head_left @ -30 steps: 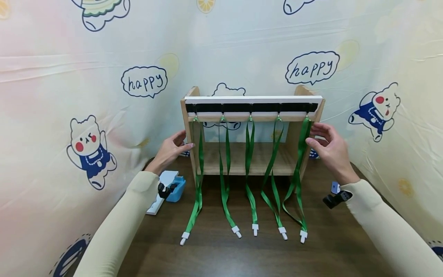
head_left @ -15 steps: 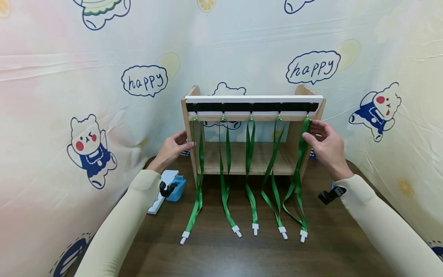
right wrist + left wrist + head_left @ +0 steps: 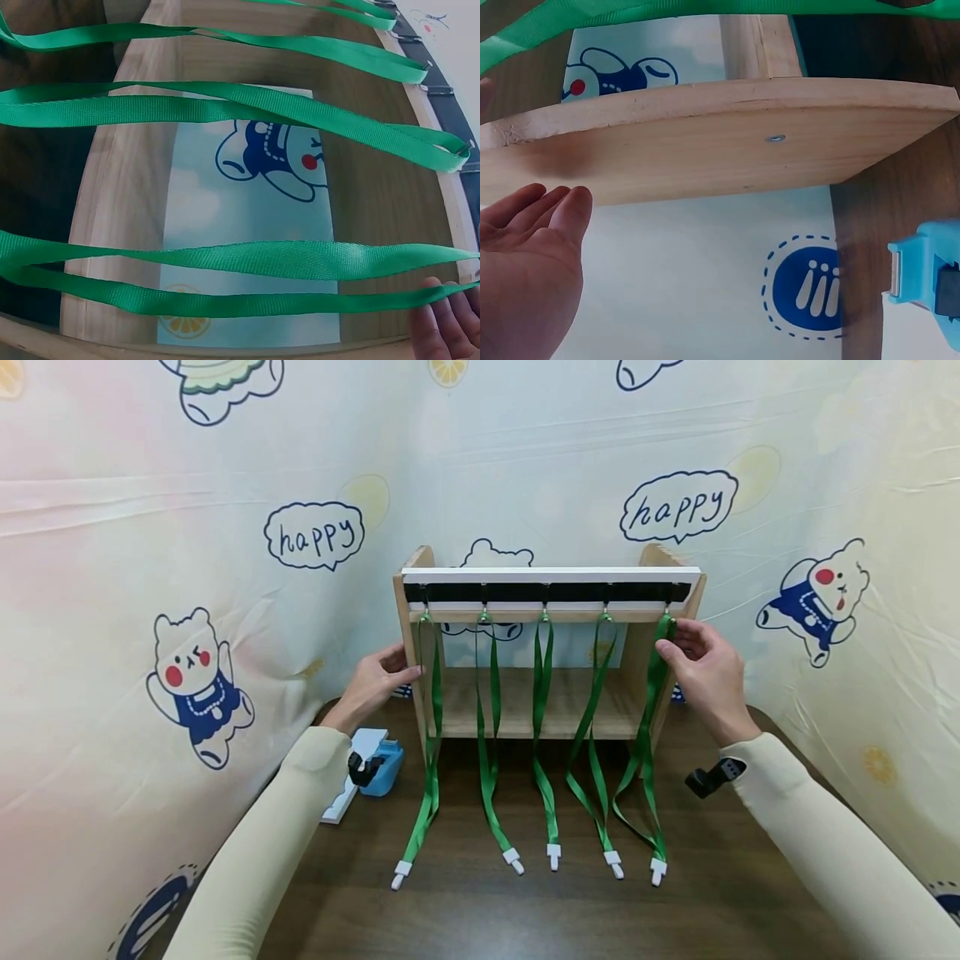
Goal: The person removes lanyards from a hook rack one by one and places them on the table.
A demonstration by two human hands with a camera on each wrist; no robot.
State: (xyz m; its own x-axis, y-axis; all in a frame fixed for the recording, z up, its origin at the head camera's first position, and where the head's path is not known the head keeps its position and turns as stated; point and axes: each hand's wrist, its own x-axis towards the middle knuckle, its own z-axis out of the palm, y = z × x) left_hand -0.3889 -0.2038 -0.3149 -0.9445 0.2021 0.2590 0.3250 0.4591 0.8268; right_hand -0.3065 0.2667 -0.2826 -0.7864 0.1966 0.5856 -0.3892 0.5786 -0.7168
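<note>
A wooden rack (image 3: 525, 703) stands on the table, with green lanyards (image 3: 542, 677) hanging along its front rail. Each lanyard ends in a white clip (image 3: 553, 857) lying on the tabletop. My left hand (image 3: 369, 687) holds the rack's left side panel (image 3: 705, 150), thumb over the front edge and fingers on the outer face. At the right side, my right hand (image 3: 708, 681) pinches the rightmost lanyard (image 3: 654, 681) just below its hook; its fingertips (image 3: 442, 300) show against the strap in the right wrist view, where the thumb is hidden.
A light-blue plastic object (image 3: 382, 770) and a white box-like piece (image 3: 363, 743) lie left of the rack, under my left forearm. A black and white strip (image 3: 547, 592) runs along the rack's top front. Behind hangs a printed cloth (image 3: 480, 460).
My right hand has shifted slightly up and to the left, closer in on the rightmost lanyard. The left hand, the rack and the lanyards look the same.
</note>
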